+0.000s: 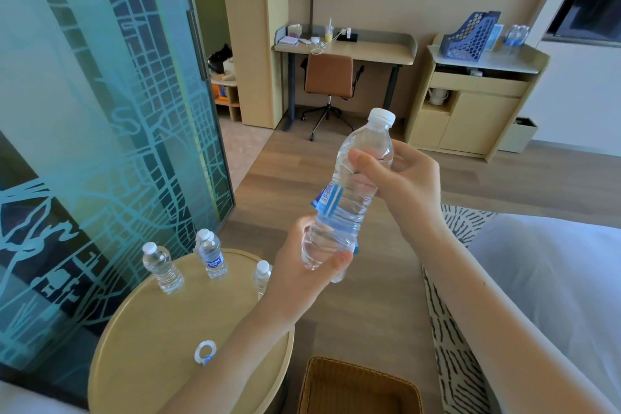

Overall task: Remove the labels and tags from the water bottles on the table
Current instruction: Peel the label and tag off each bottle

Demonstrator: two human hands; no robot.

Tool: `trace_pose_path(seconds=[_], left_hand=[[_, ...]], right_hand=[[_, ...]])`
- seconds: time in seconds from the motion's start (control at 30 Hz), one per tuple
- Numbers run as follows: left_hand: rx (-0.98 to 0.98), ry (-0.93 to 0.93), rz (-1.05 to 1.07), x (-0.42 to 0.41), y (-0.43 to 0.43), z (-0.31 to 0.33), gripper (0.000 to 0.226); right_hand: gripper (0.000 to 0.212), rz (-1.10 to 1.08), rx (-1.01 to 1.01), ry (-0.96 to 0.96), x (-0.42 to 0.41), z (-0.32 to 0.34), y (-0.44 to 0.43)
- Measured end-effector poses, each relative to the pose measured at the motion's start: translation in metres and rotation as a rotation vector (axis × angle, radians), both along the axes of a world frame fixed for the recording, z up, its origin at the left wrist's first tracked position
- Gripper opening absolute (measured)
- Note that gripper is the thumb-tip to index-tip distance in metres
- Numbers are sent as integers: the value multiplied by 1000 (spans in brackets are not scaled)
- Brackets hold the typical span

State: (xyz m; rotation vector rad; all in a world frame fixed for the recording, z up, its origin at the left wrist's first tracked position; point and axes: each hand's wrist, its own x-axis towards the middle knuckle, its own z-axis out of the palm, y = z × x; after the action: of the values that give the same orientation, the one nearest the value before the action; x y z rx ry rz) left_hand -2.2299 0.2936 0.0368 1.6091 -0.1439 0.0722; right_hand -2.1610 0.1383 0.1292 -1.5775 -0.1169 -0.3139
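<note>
I hold a clear water bottle (349,198) with a white cap up in the air, tilted to the right. My left hand (302,265) grips its base. My right hand (400,181) clasps its upper body. A blue label (327,200) hangs partly peeled off the bottle's left side. On the round wooden table (151,339) stand a bare bottle (162,267), a bottle with a blue label (211,257) with another just behind it, and a bottle (262,276) half hidden by my left wrist. A white and blue ring-shaped scrap (204,352) lies on the table.
A woven basket (356,386) sits on the floor below my arms. A frosted glass partition (100,144) stands left of the table. White bedding (554,262) lies at the right. A desk, chair (329,84) and cabinet line the far wall.
</note>
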Motion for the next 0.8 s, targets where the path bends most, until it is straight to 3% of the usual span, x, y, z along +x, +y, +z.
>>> trace_pose_path(seconds=[0.17, 0.33, 0.43, 0.63, 0.8], left_hand=[[96, -23, -1, 3, 12, 8, 65], [172, -154, 181, 16, 32, 32, 48], [222, -244, 91, 31, 38, 55, 36], [348, -208, -179, 51, 32, 75, 39], [374, -167, -208, 55, 26, 72, 39]], right_hand=[[22, 22, 48, -26, -1, 6, -5], [34, 61, 31, -52, -1, 8, -13], [41, 79, 24, -42, -1, 6, -14], [37, 114, 19, -43, -5, 3, -13], [33, 104, 27, -41, -7, 1, -15]])
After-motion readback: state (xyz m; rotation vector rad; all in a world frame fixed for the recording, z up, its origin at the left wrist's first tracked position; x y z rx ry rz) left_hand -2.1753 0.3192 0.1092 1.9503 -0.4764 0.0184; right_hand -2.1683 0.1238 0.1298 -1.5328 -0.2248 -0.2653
